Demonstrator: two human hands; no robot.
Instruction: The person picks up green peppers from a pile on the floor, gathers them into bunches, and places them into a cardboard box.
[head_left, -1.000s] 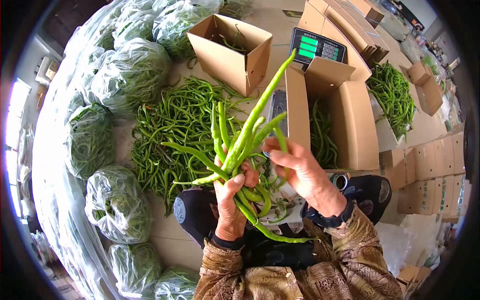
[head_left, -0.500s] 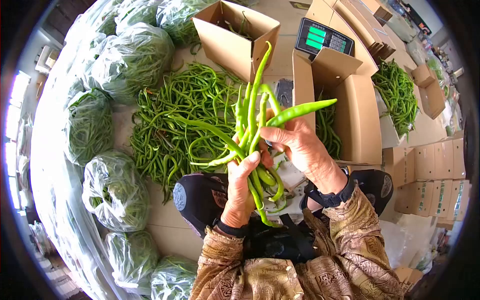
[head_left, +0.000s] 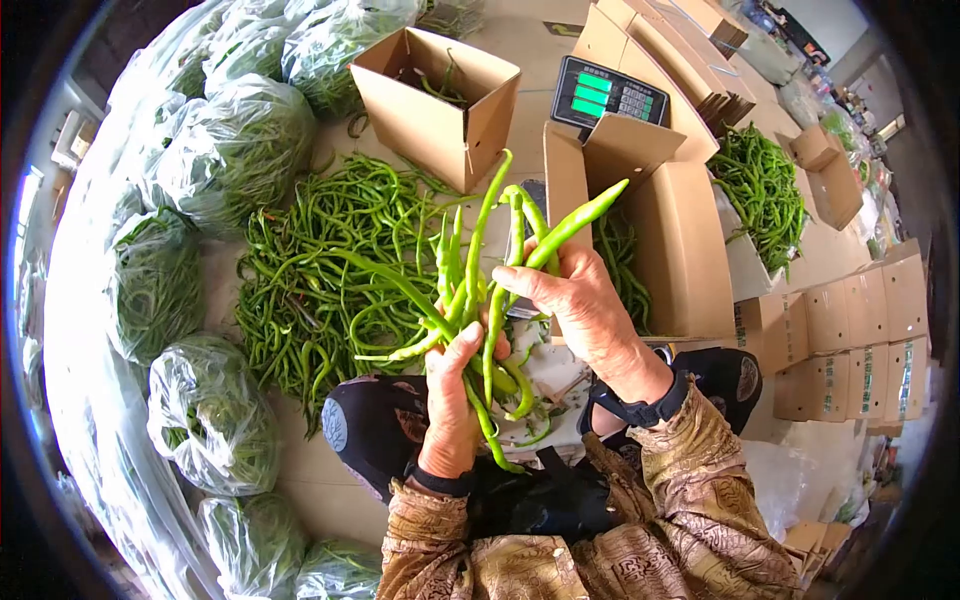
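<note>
Long green chili peppers (head_left: pixel 470 270) stick up and hang down from my left hand (head_left: pixel 455 385), which is closed around the bunch. Just to its right, my right hand (head_left: pixel 590 310) pinches a few more green chili peppers (head_left: pixel 580 222) between thumb and fingers. One of these points up to the right, and another hangs down beside the bunch. Behind my left hand lies a large loose pile of green chili peppers (head_left: pixel 330 240) on the floor. An open cardboard box (head_left: pixel 690 250) with chili peppers inside stands beyond my right hand.
Clear plastic bags (head_left: pixel 215 410) filled with green peppers line the left side. Another open cardboard box (head_left: pixel 430 110) stands at the back, near a scale display (head_left: pixel 610 95) with lit green screens. More peppers (head_left: pixel 760 195) and stacked cartons (head_left: pixel 850 340) are at the right.
My right hand has drawn slightly away from the left, with peppers in its pinch. The whole view has shifted, so the surroundings sit lower and further left.
</note>
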